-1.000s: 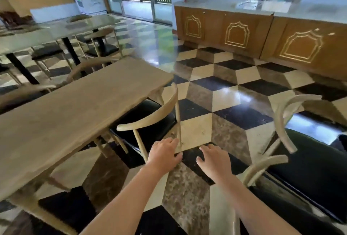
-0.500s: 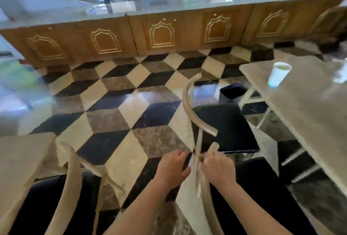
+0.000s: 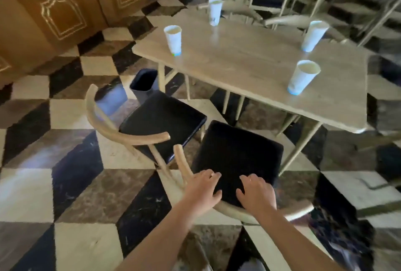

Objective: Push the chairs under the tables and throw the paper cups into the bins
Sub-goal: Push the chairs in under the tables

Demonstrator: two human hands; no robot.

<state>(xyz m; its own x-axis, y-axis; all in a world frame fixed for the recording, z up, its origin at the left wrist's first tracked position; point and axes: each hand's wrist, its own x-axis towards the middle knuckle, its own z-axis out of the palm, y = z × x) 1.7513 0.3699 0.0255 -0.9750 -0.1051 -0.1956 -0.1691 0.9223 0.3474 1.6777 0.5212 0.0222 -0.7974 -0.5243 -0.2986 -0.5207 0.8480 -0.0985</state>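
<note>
Black-seated chair [image 3: 236, 158] about to be pushed in

Left hand [image 3: 202, 192] and right hand [image 3: 257, 197] rest spread on its curved backrest, each grip apart, seat facing the tabletop [image 3: 249, 64] for tucking under.

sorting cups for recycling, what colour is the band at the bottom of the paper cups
Blue, on otherwise white cups; clearest on the nearest cup in the head view.

Soft daylight glares off the glossy floor [image 3: 71, 162]; edges bend with wide-angle distortion and motion blur.
</note>
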